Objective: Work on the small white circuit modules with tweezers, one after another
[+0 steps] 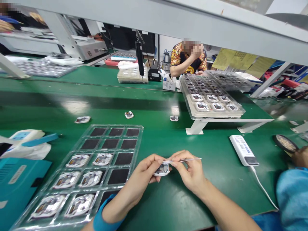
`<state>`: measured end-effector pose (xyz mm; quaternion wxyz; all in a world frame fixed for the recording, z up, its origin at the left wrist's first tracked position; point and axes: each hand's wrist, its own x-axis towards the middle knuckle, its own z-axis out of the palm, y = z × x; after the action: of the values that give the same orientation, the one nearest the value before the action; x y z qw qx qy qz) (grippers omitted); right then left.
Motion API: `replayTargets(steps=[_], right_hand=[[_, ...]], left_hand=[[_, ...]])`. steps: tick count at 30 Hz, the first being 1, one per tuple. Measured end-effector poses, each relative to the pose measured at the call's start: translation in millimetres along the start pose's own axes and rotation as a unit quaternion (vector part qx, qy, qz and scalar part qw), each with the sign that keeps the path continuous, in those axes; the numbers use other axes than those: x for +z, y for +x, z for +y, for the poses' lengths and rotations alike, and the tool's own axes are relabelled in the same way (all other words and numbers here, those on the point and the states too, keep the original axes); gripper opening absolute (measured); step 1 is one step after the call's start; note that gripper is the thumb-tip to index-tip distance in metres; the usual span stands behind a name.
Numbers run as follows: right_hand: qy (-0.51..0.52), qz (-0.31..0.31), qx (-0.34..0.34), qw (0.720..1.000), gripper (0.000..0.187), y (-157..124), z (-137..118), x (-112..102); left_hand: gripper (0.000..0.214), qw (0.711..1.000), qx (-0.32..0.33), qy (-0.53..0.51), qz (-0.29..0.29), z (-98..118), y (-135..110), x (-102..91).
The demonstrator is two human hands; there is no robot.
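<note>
Between the fingertips of my left hand [145, 171] is a small white-framed electronic module [162, 170], its circuit side facing up. My right hand [191, 171] pinches a thin, pale stick-like tool [193, 159] that lies across the module's upper edge; I cannot make out its exact kind. Fingers of both hands meet at that edge and partly hide it. To the left lies a clear plastic tray [141, 136] with black-lined pockets, several of which hold similar modules [83, 205]. My left wrist wears a blue band [108, 213].
Loose modules [129, 115] lie beyond the tray. A stack of filled trays [216, 113] rests on a raised stand [196, 126]. At right is a white device [243, 150] with a cable. A teal box [21, 192] stands left; a metal beam [154, 19] crosses above. Co-workers sit opposite and right.
</note>
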<state>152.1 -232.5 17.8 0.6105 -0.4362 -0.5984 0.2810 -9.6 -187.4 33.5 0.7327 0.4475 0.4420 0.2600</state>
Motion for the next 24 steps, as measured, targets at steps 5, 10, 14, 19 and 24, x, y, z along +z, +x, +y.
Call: replayTargets(steps=[5, 10, 14, 19, 24], right_hand=[[0.049, 0.035, 0.013, 0.998, 0.004, -0.5, 1.3, 0.6], [0.068, 0.041, 0.032, 0.996, 0.004, -0.3, 3.3, -0.6], [0.045, 0.029, 0.022, 0.998, 0.009, 1.2, -0.3, -1.6], [-0.004, 0.017, -0.005, 1.0, 0.007, 1.1, -4.4, -2.6], [-0.045, -0.014, -0.025, 0.999, 0.007, 2.4, -4.0, -6.3]], left_hand=[[0.033, 1.0, -0.005, -0.012, -0.028, 5.1, -2.6, -0.2], [0.035, 0.999, -0.001, -0.001, -0.038, 4.7, -2.8, -1.9], [0.033, 0.998, 0.019, 0.028, -0.043, 1.9, -2.5, -2.9], [0.03, 0.996, 0.047, 0.057, -0.049, 2.0, -2.4, -2.2], [0.03, 0.996, 0.045, 0.057, -0.042, 0.6, -1.8, -1.5]])
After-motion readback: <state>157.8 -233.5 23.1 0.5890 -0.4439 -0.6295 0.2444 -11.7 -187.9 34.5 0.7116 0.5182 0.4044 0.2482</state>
